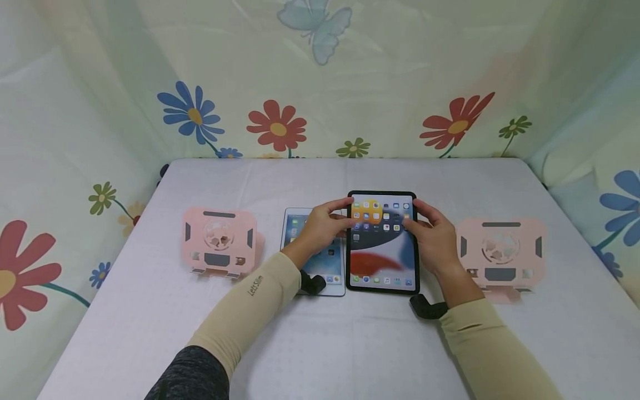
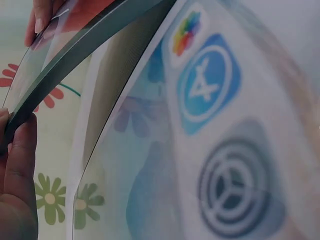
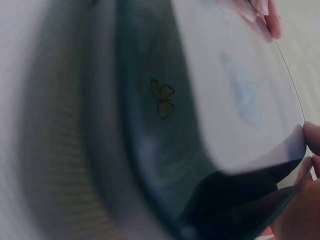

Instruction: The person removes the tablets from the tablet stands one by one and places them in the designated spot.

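Observation:
A black-framed tablet [image 1: 382,255] with a lit home screen is in the middle of the table. My left hand [image 1: 336,214] grips its upper left edge and my right hand [image 1: 417,216] grips its upper right edge. A white-framed tablet [image 1: 330,264] lies flat just to its left, partly under my left wrist. The left wrist view shows the black tablet's edge [image 2: 75,55] raised above the white tablet's screen [image 2: 210,85], with my fingers [image 2: 17,165] curled on that edge. The right wrist view shows the dark screen [image 3: 165,125] up close and blurred, with my fingertips [image 3: 310,140] at its rim.
Two pink tablet stands sit on the white tablecloth [image 1: 320,344], one at the left [image 1: 218,241] and one at the right [image 1: 500,250]. A flowered curtain [image 1: 275,122] closes in the back and both sides of the table.

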A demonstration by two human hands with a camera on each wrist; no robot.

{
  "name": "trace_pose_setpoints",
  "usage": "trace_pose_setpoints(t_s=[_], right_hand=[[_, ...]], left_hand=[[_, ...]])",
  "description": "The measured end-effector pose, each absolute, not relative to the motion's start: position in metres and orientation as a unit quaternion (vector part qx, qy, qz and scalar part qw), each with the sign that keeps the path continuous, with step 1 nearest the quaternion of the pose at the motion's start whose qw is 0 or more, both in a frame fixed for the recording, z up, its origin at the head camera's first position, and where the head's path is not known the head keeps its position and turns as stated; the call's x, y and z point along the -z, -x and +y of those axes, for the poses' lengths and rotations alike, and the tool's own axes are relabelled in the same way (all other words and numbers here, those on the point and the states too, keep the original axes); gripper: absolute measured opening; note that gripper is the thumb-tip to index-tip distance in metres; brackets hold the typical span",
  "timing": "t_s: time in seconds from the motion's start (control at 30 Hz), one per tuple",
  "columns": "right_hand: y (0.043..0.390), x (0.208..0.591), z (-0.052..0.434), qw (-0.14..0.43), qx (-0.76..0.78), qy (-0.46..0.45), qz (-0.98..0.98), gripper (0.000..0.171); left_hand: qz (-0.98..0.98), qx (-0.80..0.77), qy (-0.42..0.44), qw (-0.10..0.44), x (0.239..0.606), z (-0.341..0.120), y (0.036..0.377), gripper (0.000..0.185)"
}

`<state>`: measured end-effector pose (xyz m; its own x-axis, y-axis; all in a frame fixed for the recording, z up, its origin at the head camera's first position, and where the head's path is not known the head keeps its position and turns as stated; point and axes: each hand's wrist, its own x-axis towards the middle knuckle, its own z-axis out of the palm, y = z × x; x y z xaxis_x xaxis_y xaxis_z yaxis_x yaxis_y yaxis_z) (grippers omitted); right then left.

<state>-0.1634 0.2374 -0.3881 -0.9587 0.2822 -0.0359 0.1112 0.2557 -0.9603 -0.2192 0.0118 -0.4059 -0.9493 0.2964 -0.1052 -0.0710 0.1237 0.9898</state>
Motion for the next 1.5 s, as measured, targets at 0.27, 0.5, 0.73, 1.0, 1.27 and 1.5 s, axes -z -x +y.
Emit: trace_pose_setpoints(t_s=[0.27,0.5,0.73,1.0,1.27,1.5], right_hand=[[0.167,0.395,0.24,0.077,-0.575,0.124,-0.805,0.058],[0.168,0.396,0.243,0.063,-0.552,0.117,-0.823,0.06],[0.163,0.393,0.243,0.043,-0.527,0.1,-0.843,0.065],[0.16,0.393,0.245,0.023,-0.504,0.08,-0.86,0.069],[0.157,0.393,0.245,0.007,-0.494,0.062,-0.868,0.072],[0.154,0.394,0.244,0.0,-0.493,0.07,-0.867,0.073]], left_hand=[[0.771,-0.619,-0.091,0.122,0.405,0.012,0.222,0.054],[0.808,-0.569,-0.101,0.118,0.404,0.01,0.223,0.054],[0.825,-0.538,-0.111,0.131,0.403,0.007,0.222,0.055],[0.83,-0.525,-0.123,0.144,0.403,0.005,0.219,0.059],[0.832,-0.518,-0.138,0.144,0.407,0.005,0.219,0.067],[0.834,-0.515,-0.119,0.156,0.407,0.006,0.216,0.074]])
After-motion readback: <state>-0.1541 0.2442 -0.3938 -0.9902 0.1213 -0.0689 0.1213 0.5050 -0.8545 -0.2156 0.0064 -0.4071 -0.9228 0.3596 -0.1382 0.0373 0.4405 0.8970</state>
